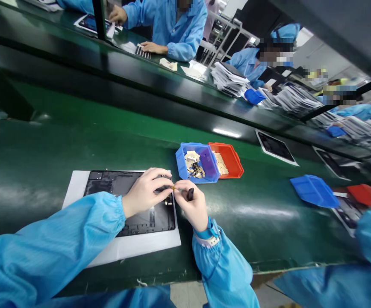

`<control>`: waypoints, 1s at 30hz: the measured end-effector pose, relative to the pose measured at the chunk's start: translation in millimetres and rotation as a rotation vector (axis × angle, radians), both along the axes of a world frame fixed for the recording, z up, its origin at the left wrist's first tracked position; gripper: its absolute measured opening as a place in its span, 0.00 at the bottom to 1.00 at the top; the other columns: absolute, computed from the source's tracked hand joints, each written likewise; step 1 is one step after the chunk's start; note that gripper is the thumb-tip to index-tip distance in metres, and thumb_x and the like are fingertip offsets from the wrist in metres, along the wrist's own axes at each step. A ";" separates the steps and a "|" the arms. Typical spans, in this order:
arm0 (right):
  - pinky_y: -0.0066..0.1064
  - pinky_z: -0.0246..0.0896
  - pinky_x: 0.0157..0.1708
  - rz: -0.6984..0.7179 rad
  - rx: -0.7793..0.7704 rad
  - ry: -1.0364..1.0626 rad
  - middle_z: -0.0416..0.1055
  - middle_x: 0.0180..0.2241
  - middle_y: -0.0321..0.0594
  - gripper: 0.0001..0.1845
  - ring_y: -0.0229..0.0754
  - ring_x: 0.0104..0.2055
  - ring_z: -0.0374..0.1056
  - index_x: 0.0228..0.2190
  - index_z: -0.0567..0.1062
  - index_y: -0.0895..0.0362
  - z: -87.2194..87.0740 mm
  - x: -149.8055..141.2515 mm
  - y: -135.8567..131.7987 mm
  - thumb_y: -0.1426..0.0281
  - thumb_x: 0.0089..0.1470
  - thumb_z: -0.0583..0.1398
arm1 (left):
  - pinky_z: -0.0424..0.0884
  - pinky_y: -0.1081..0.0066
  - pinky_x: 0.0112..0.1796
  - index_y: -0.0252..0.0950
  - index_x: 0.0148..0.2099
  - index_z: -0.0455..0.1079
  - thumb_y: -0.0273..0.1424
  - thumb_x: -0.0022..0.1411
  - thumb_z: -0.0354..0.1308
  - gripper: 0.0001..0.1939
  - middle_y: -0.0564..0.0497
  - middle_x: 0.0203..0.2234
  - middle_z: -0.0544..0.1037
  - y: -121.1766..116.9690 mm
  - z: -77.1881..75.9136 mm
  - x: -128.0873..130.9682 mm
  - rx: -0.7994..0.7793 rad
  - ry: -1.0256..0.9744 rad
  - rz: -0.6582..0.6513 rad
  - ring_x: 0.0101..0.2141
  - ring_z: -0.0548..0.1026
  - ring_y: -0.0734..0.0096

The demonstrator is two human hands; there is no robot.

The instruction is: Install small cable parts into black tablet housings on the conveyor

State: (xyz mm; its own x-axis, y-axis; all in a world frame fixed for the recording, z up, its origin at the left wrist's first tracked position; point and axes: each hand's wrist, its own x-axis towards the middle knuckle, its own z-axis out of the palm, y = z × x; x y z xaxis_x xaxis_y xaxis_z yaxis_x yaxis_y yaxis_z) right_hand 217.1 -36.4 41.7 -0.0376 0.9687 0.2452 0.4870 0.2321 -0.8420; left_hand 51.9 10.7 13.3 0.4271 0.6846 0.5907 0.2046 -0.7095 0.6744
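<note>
My left hand (148, 191) reaches over the right part of an open black tablet housing (121, 184), its thumb and index finger closed in a pinch. Just beyond the housing's right edge, my right hand (193, 205) meets it fingertip to fingertip. Between the fingertips of both hands is a small yellowish piece (173, 187), too small to make out fully. A dark, stick-like tool (190, 194) pokes out of my right hand; most of it is hidden. The housing lies on a white sheet (134, 250). Beside my right wrist strap (209, 231) a thin cord runs along the sleeve.
Past my hands stand a blue bin (181, 160) and a red bin (237, 164), both holding small parts. Another tablet housing (275, 145) lies farther right, near a tilted blue bin (315, 190). A raised dark shelf rail (160, 96) crosses behind; co-workers sit beyond and at right.
</note>
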 end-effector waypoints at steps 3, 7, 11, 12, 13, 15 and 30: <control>0.36 0.64 0.39 -0.013 0.042 -0.018 0.70 0.32 0.39 0.05 0.42 0.36 0.68 0.28 0.73 0.55 -3.0 -2.2 -1.9 0.76 0.50 0.58 | 0.68 0.63 0.44 0.38 0.37 0.72 0.31 0.59 0.57 0.05 0.47 0.41 0.72 1.0 0.3 -1.2 0.063 0.003 0.052 0.43 0.70 0.65; 0.35 0.65 0.37 -0.033 0.081 -0.051 0.70 0.31 0.39 0.05 0.42 0.35 0.69 0.28 0.73 0.54 -4.8 -3.5 -2.6 0.76 0.50 0.58 | 0.67 0.63 0.43 0.38 0.37 0.74 0.30 0.60 0.56 0.06 0.48 0.41 0.74 2.3 -1.1 -1.6 0.090 0.011 0.059 0.42 0.70 0.66; 0.34 0.65 0.36 -0.038 0.106 -0.095 0.71 0.32 0.40 0.05 0.41 0.35 0.69 0.28 0.73 0.55 -4.6 -3.6 -1.5 0.75 0.50 0.58 | 0.65 0.61 0.43 0.40 0.35 0.75 0.30 0.60 0.56 0.06 0.49 0.40 0.75 3.7 -2.3 -2.7 0.166 0.055 0.084 0.40 0.70 0.66; 0.34 0.65 0.35 -0.039 0.113 -0.102 0.71 0.32 0.40 0.05 0.41 0.35 0.68 0.28 0.73 0.55 -4.5 -3.6 -1.2 0.75 0.50 0.58 | 0.65 0.60 0.43 0.40 0.35 0.75 0.29 0.60 0.55 0.06 0.49 0.40 0.75 3.7 -2.3 -3.1 0.177 0.067 0.090 0.39 0.71 0.66; 0.33 0.65 0.35 -0.038 0.119 -0.110 0.71 0.32 0.40 0.05 0.41 0.34 0.68 0.28 0.73 0.55 -4.6 -3.6 -1.0 0.75 0.50 0.58 | 0.64 0.60 0.43 0.40 0.35 0.75 0.29 0.60 0.55 0.07 0.50 0.40 0.76 3.5 -2.1 -3.4 0.179 0.080 0.095 0.39 0.71 0.67; 0.33 0.64 0.35 -0.022 0.125 -0.129 0.71 0.32 0.39 0.06 0.40 0.34 0.68 0.28 0.73 0.55 -4.8 -4.0 -0.5 0.77 0.49 0.58 | 0.63 0.59 0.45 0.40 0.33 0.74 0.29 0.60 0.54 0.07 0.50 0.40 0.76 2.3 -0.9 -3.3 0.159 0.115 0.105 0.40 0.71 0.67; 0.25 0.40 0.14 -0.446 0.516 0.526 0.65 0.27 0.31 0.22 0.27 0.13 0.45 0.46 0.62 0.49 14.1 37.2 3.2 0.56 0.51 0.58 | 0.65 0.63 0.46 0.35 0.31 0.70 0.28 0.57 0.54 0.05 0.49 0.37 0.72 35.8 47.1 9.3 -0.124 -0.081 0.205 0.41 0.71 0.66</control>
State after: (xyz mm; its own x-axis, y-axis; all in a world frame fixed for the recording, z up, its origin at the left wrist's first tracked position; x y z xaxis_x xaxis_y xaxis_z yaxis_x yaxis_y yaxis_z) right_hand 254.3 -33.3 55.8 0.5618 0.6288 0.5375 0.1998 0.5274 -0.8258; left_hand 61.2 46.5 60.4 0.2262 0.8217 0.5231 0.2777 -0.5692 0.7739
